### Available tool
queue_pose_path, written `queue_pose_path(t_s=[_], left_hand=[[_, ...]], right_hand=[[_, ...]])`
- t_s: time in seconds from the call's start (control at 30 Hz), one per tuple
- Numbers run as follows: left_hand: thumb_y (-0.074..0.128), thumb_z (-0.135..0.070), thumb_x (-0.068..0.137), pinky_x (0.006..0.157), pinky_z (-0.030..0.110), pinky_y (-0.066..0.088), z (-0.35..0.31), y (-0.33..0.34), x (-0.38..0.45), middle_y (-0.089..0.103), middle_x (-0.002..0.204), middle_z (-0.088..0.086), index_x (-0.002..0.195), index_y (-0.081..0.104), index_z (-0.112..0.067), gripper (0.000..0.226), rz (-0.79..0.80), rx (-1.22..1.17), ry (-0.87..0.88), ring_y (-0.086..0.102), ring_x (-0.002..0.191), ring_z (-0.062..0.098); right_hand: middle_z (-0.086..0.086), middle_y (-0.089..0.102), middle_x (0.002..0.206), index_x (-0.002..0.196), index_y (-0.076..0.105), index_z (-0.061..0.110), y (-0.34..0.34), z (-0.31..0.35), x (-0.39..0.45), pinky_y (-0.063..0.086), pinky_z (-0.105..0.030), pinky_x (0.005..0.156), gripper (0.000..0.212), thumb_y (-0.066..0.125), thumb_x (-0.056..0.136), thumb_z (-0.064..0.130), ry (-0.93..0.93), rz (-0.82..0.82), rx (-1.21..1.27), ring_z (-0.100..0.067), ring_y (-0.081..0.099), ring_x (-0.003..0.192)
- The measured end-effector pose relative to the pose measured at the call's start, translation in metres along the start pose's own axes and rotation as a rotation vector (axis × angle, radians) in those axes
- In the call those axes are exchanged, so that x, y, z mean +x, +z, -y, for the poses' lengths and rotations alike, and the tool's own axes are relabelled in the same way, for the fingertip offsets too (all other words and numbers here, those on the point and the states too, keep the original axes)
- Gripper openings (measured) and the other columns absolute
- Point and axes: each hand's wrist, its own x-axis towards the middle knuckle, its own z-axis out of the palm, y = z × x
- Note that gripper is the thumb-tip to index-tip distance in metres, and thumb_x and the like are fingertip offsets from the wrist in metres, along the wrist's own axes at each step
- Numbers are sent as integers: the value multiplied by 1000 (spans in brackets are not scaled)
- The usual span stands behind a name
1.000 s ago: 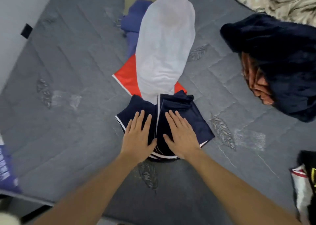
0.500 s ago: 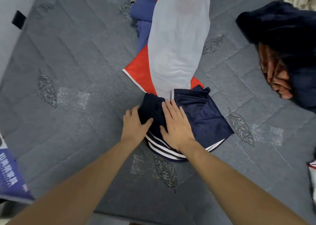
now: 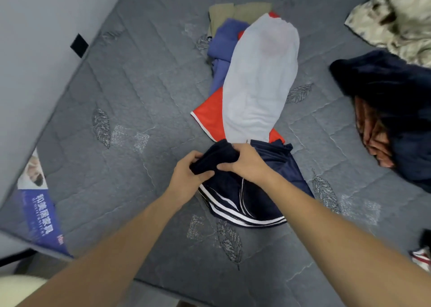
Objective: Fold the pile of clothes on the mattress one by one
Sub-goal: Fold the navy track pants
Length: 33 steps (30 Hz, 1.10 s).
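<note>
**Lot: navy shorts, fold under way on grey mattress**

Grey quilted mattress (image 3: 130, 111), leaf motifs stitched in; pale wall at far left, printed label (image 3: 40, 209) at the near-left edge.

Navy shorts (image 3: 261, 190), white-striped hem toward the near side, laid at scene centre, directly beyond both forearms. Long axis roughly near-to-far. Left portion gathered up into a bunch and raised off the mattress.

Left hand (image 3: 186, 176): fingers curled round the near-left end of that bunch, holding it. Right hand (image 3: 247, 164): closed over the bunch from the right, thumb pinching cloth. Hands almost touching, left one slightly nearer the free edge; remainder of the shorts flat to the right and near, so fold judged to run left over right.

Finished items just beyond, touching the far edge of the shorts: white garment (image 3: 261, 80) atop red (image 3: 210, 115), blue (image 3: 224, 48) and khaki (image 3: 240, 10) pieces.

Unfolded pile (image 3: 391, 101), dark navy with an orange piece, well apart at far right; camouflage cloth (image 3: 396, 20) beyond.
</note>
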Motion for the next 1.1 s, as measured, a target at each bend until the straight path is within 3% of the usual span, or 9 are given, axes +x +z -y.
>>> queue_pose_path(t_s=[0.13,0.23,0.33,0.43,0.53,0.67,0.77,0.87,1.1], left_hand=[[87,-3,78,77,24,55,-73,-2,-29,73,92,4,98,67,-20,32,-4,-35,65,68,84,11],[87,2,77,74,22,56,-151,-2,-54,74,93,8,100,66,-12,34,-27,-94,108,69,80,9],[87,-7,81,78,25,57,-232,-4,-81,75,99,9,106,66,-11,33,-26,-135,154,71,84,12],[86,-26,84,73,30,54,-313,-5,-107,76,87,-1,97,69,-14,24,-23,-60,228,70,78,12],[83,-19,86,70,26,50,-401,-5,-137,69,83,-2,93,65,-11,21,-93,-93,384,63,73,7],[83,-13,85,82,37,58,-509,-9,-176,73,98,7,105,60,-11,31,-100,-131,543,71,85,24],[86,-10,82,85,35,61,-574,-22,-201,78,100,5,111,64,-12,37,-68,-180,640,76,93,23],[86,-10,82,86,30,60,-628,-36,-221,79,101,2,111,70,-15,33,-37,-195,718,76,95,17],[83,-23,88,87,49,58,-676,-46,-244,77,96,11,104,73,-11,22,-82,-46,888,72,84,22]], right_hand=[[3,76,103,102,71,24,-49,50,-52,56,-44,95,33,88,75,32,-44,-82,122,-16,72,100],[1,79,100,103,73,19,-97,100,-95,56,-52,95,21,82,84,18,-126,-125,139,-23,74,100],[5,79,102,106,74,19,-151,163,-140,57,-48,96,20,80,88,11,-173,-224,150,-16,74,100],[8,78,106,111,75,22,-203,226,-182,58,-46,97,23,80,89,16,-240,-321,142,-12,73,103],[10,78,102,109,74,22,-246,287,-222,57,-35,90,23,82,88,17,-335,-496,168,-6,73,97],[11,76,99,103,69,28,-295,363,-273,57,-31,88,22,82,87,20,-467,-681,179,-4,72,96],[10,77,104,107,71,27,-333,410,-308,58,-37,94,24,82,87,19,-557,-695,162,-7,72,100],[6,78,107,114,72,18,-371,454,-340,58,-31,92,27,81,88,15,-632,-698,180,-8,73,101],[-2,81,103,111,78,12,-408,490,-386,62,-40,91,24,83,88,16,-559,-532,230,-19,77,97]])
